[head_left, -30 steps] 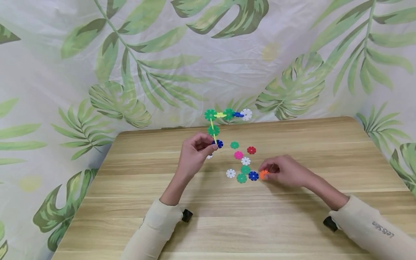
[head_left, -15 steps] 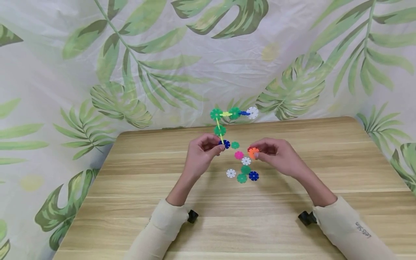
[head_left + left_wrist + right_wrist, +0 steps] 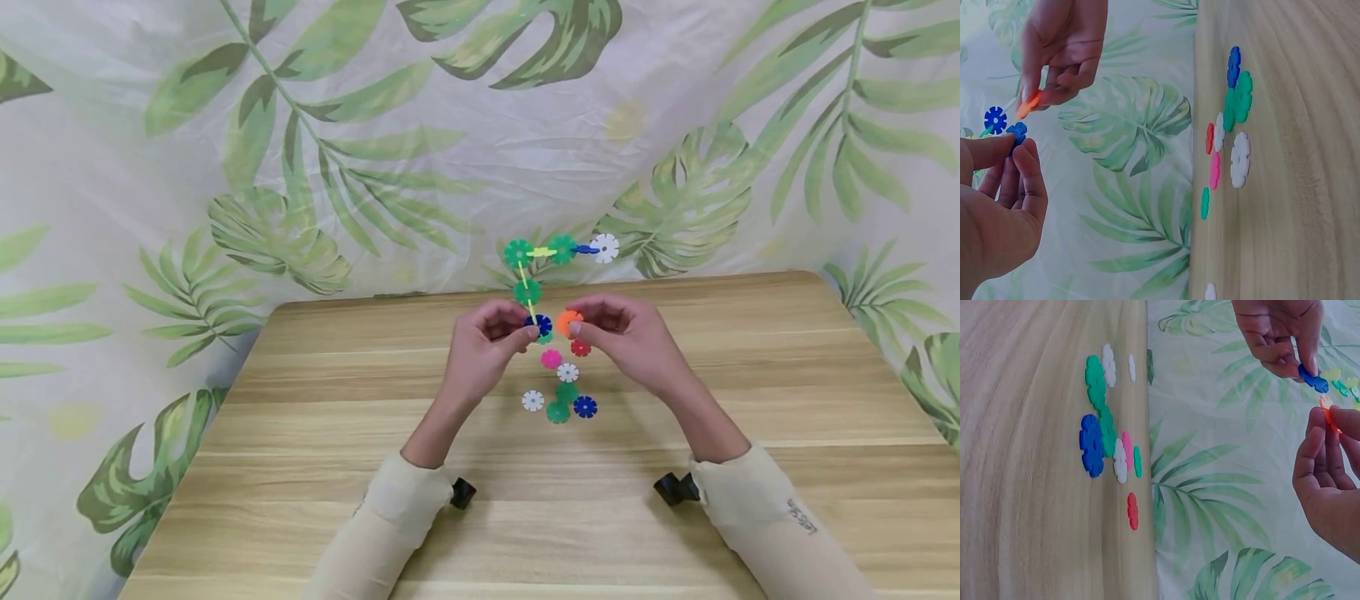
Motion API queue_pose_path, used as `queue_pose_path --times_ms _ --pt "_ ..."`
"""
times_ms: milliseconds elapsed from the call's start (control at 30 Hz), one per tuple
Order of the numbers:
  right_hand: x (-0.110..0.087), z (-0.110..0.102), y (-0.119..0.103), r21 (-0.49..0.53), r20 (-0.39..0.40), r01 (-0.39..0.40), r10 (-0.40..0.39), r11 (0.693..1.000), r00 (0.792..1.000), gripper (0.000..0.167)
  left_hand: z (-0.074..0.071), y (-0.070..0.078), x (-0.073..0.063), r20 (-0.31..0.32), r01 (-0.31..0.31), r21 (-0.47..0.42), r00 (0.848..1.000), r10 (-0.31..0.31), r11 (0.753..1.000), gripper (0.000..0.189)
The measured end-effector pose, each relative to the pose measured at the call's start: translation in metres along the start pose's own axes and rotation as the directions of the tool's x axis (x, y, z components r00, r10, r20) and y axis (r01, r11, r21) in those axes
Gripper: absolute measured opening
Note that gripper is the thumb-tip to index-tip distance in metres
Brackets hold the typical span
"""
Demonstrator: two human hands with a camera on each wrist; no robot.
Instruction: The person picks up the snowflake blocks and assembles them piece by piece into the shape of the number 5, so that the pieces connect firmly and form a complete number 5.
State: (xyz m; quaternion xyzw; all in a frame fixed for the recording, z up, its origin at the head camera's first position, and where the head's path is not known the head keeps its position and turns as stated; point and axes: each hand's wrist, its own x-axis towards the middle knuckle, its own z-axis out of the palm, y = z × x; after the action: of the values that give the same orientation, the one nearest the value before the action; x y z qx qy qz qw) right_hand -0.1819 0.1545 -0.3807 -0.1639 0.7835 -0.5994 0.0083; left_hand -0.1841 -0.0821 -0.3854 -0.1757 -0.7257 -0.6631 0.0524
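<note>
My left hand (image 3: 487, 348) pinches a blue notched disc (image 3: 543, 324) at the lower end of a chain of interlocking plastic discs. That chain runs up through a green disc (image 3: 528, 292) to a green corner disc (image 3: 517, 253), then right to a white disc (image 3: 604, 248). Between thumb and fingers, my right hand (image 3: 636, 342) holds an orange disc (image 3: 567, 323). A small gap separates the orange disc (image 3: 1029, 105) from the blue disc (image 3: 1018, 132) in the left wrist view. Fingertips hide part of both pieces.
Below the hands, loose discs lie on the wooden table (image 3: 315, 450): red (image 3: 581, 348), pink (image 3: 551, 359), white (image 3: 533, 401), blue (image 3: 585, 407) and green (image 3: 558, 412). A leaf-patterned cloth (image 3: 420, 183) hangs behind the table's far edge.
My right hand has lifted the orange disc from the table and brought it up and left, close to the blue disc. My left hand has moved right and slightly up with the chain.
</note>
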Motion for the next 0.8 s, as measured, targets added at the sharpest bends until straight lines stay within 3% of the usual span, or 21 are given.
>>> queue_pose_path --times_ms 167,467,800 --pt "0.002 0.002 0.0 0.045 0.0 0.033 -0.033 0.998 0.999 0.025 0.001 0.0 0.0 0.006 -0.005 0.005 1.0 0.005 1.0 0.013" --pt "0.003 0.006 0.001 0.13 -0.003 0.006 -0.005 0.991 1.0 0.026 0.001 -0.003 -0.001 0.026 -0.008 0.032 1.0 0.007 0.999 0.014" --pt "0.002 0.011 0.003 0.224 0.003 -0.101 0.103 0.969 0.995 0.029 0.003 -0.009 -0.002 0.004 -0.021 0.07 1.0 0.021 0.997 0.009"
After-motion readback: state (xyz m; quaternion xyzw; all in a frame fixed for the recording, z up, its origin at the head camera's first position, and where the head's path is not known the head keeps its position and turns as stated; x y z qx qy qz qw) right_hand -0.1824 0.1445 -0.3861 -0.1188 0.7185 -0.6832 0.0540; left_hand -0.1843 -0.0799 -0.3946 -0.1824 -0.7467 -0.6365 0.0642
